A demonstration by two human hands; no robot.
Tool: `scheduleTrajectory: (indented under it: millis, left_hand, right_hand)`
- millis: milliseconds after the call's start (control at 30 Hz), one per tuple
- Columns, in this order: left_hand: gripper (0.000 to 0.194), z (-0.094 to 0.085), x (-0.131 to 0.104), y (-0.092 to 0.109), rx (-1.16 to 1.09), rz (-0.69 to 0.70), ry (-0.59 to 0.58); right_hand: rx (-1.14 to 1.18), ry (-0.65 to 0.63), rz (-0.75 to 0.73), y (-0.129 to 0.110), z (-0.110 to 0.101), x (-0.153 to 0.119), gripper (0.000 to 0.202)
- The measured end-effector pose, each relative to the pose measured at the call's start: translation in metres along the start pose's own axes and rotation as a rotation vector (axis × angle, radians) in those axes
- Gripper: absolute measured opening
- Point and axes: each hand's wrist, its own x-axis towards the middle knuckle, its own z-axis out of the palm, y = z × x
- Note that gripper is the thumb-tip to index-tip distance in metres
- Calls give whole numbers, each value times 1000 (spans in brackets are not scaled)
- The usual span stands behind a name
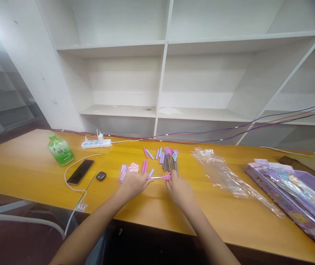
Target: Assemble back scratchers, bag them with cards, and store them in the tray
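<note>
My left hand is closed on the handle end of a small stick with a pink hand-shaped head. The fingers of my right hand pinch it by that pink head, so the thin metal rod lies level between both hands. Just beyond, several similar sticks with pink and blue heads lie in a bunch, their rods toward me. Pink, purple and blue tubes are scattered to their left. Small pink printed cards and a purple card lie beyond my left hand.
On the left of the table are a green bottle, a phone, a black case and a power strip with a white cable. Clear plastic bags and a purple box lie right. Shelves stand behind.
</note>
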Motion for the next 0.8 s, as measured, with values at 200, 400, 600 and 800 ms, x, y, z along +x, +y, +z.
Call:
scheduleTrajectory:
  millis: [200,400,600,800]
  left_hand:
    - [44,1,-3,-2,27,-19,-76]
    - [42,8,-7,-9,30,61,-83]
    - [42,9,-5,-11,49,157,-65]
    - [40,-17,-28,-96,193,105,-121]
  right_hand:
    - [71,257,-423,7,16,3,23]
    - [-16,198,-699,14,14,3,27]
    - [-65,231,-730,20,11,1,33]
    - [-107,152,-565,143,-32,2,31]
